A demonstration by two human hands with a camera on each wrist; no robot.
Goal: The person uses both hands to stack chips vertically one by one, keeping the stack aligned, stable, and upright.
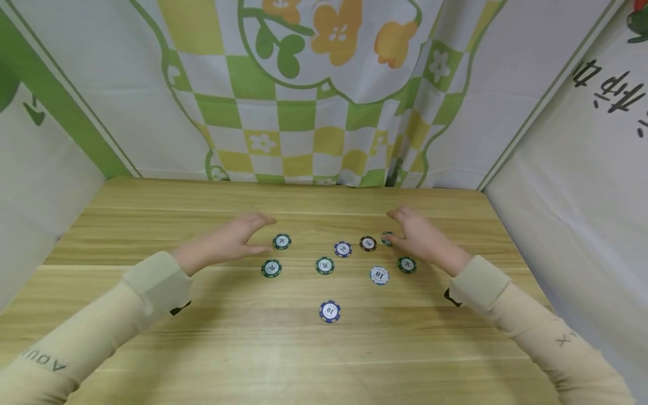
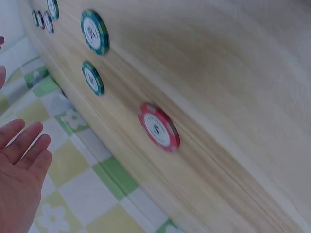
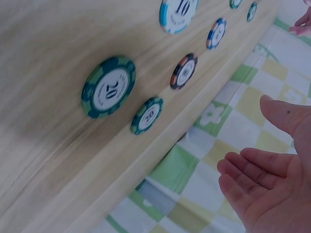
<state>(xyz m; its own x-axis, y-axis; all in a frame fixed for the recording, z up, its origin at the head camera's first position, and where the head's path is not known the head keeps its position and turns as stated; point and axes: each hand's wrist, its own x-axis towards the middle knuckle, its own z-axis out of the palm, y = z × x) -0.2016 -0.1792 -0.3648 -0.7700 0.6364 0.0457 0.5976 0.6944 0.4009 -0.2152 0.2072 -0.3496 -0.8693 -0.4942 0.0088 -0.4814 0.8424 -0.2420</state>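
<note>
My left hand point(image 1: 228, 241) hovers over the wooden table with its fingers extended and holds nothing. Just past its fingertips lie two green poker chips point(image 1: 271, 268). A red poker chip point(image 2: 159, 127) shows in the left wrist view; the left arm hides it in the head view. On the other side, my right hand point(image 1: 422, 237) is also empty, thumb spread from loosely straight fingers. It partly covers one green 20 chip point(image 1: 387, 238), and another green chip point(image 1: 407, 265) lies just below it. A black 100 chip point(image 1: 368, 243) and a light-blue 10 chip point(image 1: 379, 275) sit to its left.
Between the hands lie a green 20 chip point(image 1: 325, 265) and a blue 10 chip point(image 1: 343, 249). A second blue chip point(image 1: 329, 311) is nearer the front. Behind the table point(image 1: 253, 349) hangs a checkered curtain point(image 1: 283, 112), with white cloth walls point(image 1: 572, 185) at the sides.
</note>
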